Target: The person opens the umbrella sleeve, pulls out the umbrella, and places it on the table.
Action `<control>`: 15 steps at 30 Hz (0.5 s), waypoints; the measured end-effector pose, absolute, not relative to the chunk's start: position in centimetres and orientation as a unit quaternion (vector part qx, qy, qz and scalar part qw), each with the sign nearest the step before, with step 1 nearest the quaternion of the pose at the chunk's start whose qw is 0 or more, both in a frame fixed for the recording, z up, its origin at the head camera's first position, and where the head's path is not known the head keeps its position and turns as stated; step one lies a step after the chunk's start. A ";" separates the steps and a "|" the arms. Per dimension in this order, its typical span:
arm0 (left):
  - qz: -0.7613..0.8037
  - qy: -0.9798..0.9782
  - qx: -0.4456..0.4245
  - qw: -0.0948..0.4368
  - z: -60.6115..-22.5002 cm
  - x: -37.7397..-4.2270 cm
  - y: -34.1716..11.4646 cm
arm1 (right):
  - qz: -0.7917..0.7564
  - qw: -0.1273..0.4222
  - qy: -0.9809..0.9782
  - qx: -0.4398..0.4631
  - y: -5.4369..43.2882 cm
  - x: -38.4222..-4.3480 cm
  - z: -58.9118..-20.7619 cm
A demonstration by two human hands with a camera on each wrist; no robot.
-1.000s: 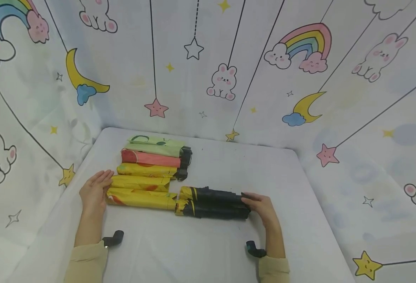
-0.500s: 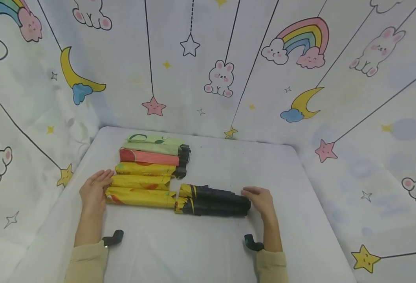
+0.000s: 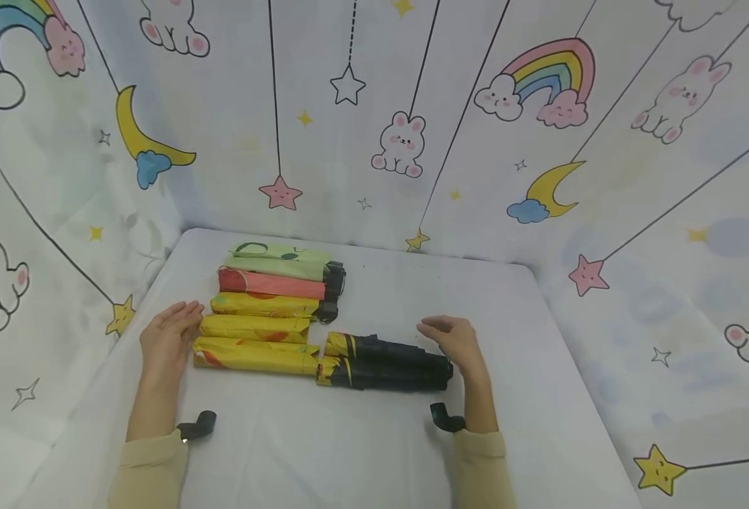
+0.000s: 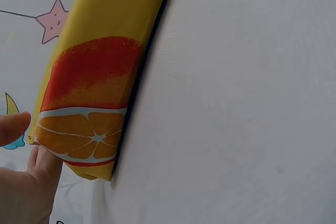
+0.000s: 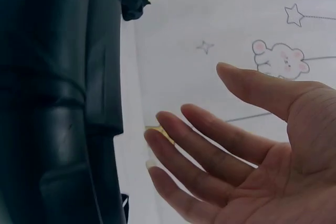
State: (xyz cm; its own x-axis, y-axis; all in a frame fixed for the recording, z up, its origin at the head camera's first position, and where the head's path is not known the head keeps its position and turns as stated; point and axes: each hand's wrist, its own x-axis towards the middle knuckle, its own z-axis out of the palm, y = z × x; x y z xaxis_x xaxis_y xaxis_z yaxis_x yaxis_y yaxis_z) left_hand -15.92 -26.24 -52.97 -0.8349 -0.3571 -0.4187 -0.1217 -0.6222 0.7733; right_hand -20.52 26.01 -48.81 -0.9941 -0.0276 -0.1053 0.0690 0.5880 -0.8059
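Two yellow fabric rolls (image 3: 256,355) with an orange-slice print lie side by side at the left. End to end with them are two black folded umbrellas (image 3: 387,373) with yellow-patterned fabric at their left ends. My left hand (image 3: 169,338) is at the left ends of the yellow rolls, its fingers relaxed; in the left wrist view its fingers (image 4: 46,162) show right beside the printed end. My right hand (image 3: 458,343) hovers by the right ends of the black umbrellas. Its fingers are loosely bent and hold nothing, apart from the black umbrella (image 5: 47,108) in the right wrist view.
Behind the yellow rolls lie a green (image 3: 279,263), a red (image 3: 272,284) and another yellow fabric roll (image 3: 262,304), with black ends to the right. All rest on a white-covered table (image 3: 323,445). Printed fabric walls (image 3: 323,155) rise around its back and sides.
My right hand has lifted off the black umbrellas' right end and moved slightly back and left. The left hand has shifted a little left. The rolls and umbrellas have stayed in place.
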 end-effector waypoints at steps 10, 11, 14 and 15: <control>-0.861 -0.440 0.251 0.055 -51.7 -16.3 -27.0 | -0.426 0.052 0.903 -0.009 23.9 -22.5 -48.7; -0.862 -0.441 0.246 0.055 -51.6 -16.4 -27.0 | -0.426 0.053 0.903 -0.009 23.6 -22.7 -48.7; -0.858 -0.450 0.241 0.059 -51.4 -16.6 -27.1 | -0.428 0.057 0.902 -0.007 22.7 -23.3 -48.8; -0.856 -0.451 0.243 0.061 -51.4 -16.7 -27.1 | -0.430 0.059 0.901 -0.005 22.3 -23.5 -48.8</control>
State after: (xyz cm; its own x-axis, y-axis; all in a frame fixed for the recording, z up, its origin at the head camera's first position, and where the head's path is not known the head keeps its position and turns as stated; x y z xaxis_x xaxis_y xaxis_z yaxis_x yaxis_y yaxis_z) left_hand -16.75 -27.10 -51.39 -0.8746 -0.3244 -0.3604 -0.1139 -0.5850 0.8030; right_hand -23.50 22.32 -48.79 -0.9929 -0.0607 -0.1021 0.0411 0.6310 -0.7747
